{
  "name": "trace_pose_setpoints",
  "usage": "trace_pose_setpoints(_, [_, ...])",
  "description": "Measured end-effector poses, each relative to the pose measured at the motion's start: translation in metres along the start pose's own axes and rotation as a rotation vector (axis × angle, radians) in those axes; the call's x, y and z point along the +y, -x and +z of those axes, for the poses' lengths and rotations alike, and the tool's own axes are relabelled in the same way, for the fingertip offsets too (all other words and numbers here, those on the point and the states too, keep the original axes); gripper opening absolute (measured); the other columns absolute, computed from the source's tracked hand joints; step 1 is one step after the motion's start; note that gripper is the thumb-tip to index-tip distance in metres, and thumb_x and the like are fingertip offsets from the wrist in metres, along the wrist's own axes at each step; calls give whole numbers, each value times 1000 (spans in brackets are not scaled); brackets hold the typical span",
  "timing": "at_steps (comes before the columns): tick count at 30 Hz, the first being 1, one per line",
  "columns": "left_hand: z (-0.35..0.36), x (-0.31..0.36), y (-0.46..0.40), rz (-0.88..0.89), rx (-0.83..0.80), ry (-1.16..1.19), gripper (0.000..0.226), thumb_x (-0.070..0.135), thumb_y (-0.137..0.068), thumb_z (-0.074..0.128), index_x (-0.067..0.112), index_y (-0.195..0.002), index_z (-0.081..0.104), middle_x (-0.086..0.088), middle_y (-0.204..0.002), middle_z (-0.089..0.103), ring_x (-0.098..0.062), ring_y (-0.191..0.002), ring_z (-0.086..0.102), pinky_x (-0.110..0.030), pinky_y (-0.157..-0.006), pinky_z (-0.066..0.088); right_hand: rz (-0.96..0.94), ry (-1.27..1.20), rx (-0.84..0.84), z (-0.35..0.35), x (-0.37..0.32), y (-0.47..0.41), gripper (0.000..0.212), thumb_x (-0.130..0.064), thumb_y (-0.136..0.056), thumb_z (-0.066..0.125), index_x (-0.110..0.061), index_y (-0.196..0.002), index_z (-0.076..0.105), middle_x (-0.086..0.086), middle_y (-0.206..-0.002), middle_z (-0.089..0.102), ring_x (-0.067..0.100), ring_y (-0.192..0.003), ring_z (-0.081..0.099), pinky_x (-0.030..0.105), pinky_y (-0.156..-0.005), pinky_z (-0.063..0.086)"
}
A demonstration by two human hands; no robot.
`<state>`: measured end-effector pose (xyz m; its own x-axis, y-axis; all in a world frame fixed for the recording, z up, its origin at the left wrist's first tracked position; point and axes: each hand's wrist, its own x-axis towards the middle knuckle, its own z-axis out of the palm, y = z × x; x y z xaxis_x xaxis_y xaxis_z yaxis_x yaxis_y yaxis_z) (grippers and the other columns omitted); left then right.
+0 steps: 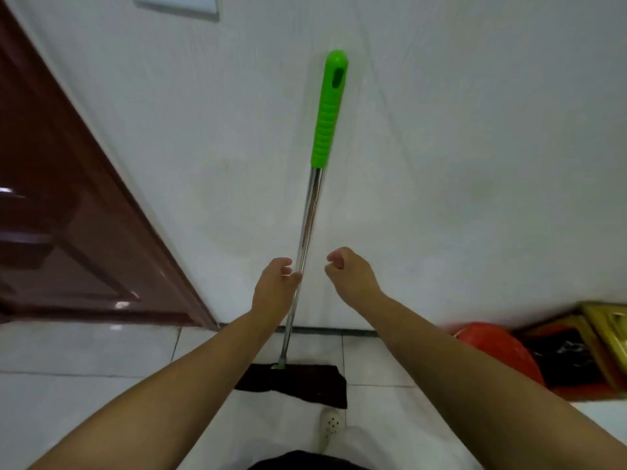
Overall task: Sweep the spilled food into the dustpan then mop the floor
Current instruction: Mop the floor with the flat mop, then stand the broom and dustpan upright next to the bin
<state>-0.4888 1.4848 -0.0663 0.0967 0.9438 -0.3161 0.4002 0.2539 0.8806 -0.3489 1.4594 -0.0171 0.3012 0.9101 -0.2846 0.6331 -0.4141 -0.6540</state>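
A mop leans upright against the white wall (475, 164). It has a steel pole (307, 218), a bright green grip (329, 110) at the top and a dark flat cloth head (305, 385) on the pale floor tiles. My left hand (271, 286) is at the left side of the pole, low down; its loosely curled fingertips touch the steel without wrapping round it. My right hand (349, 273) hangs in the air just right of the pole, fingers loosely curled, holding nothing. No dustpan, broom or spilled food can be made out.
A dark brown wooden door (68, 215) fills the left side. At the right, by the wall's foot, sit a blurred red object (498, 351) and a box with a black bag (570, 354). My white perforated shoe (329, 424) stands just behind the mop head.
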Motion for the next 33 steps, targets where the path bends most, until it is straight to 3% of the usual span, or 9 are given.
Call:
trace_pose_setpoints(2, [-9, -9, 9, 22, -95, 16, 30, 22, -95, 55, 12, -123, 54, -7, -109, 60, -20, -95, 58, -36, -90, 51, 74, -36, 42, 14, 3, 24, 30, -20, -96, 50, -13, -124, 56, 3, -120, 61, 9, -94, 51, 21, -82, 41])
trace_pose_setpoints(7, [-11, -33, 40, 27, -377, -28, 5, 18, -94, 55, 20, -98, 58, -3, -95, 63, -21, -90, 61, -38, -84, 52, 247, -89, 78, 47, 18, 87, 27, -17, -95, 51, -12, -120, 58, 3, -113, 61, 12, -91, 53, 23, -80, 44])
trace_pose_setpoints(10, [1, -44, 68, 7, -512, -76, 15, 15, -92, 57, 25, -83, 58, -2, -87, 64, -18, -82, 61, -35, -81, 52, 333, -126, 118, 55, 34, 128, 18, -16, -92, 52, -15, -109, 61, 2, -100, 61, 17, -85, 57, 28, -76, 50])
trace_pose_setpoints(13, [15, -48, 99, 28, -620, -122, 12, 12, -91, 57, 22, -84, 59, 0, -83, 63, -13, -74, 59, -28, -70, 49, 419, -163, 185, 52, 51, 171, 16, -15, -91, 52, -15, -104, 62, 1, -92, 61, 20, -82, 60, 33, -75, 54])
trace_pose_setpoints(19, [42, -55, 170, 49, -811, -166, 14, 10, -88, 56, 22, -82, 59, 0, -82, 63, -14, -73, 59, -30, -71, 50, 573, -241, 278, 52, 91, 263, 10, -17, -90, 52, -18, -98, 59, 7, -96, 64, 26, -89, 64, 42, -81, 56])
trace_pose_setpoints(26, [74, -75, 275, 97, -955, -246, 10, 12, -92, 54, 13, -100, 61, -1, -90, 64, -12, -79, 59, -26, -71, 49, 689, -289, 412, 64, 139, 378, 11, -17, -91, 50, -21, -94, 59, 3, -98, 66, 20, -90, 64, 38, -83, 56])
trace_pose_setpoints(33, [102, -102, 425, 198, -1027, -318, 9, 13, -90, 54, 17, -95, 61, -4, -91, 66, -16, -83, 61, -29, -76, 51, 717, -348, 545, 70, 189, 525, 19, -15, -92, 49, -15, -103, 64, -3, -94, 63, 19, -91, 64, 37, -84, 55])
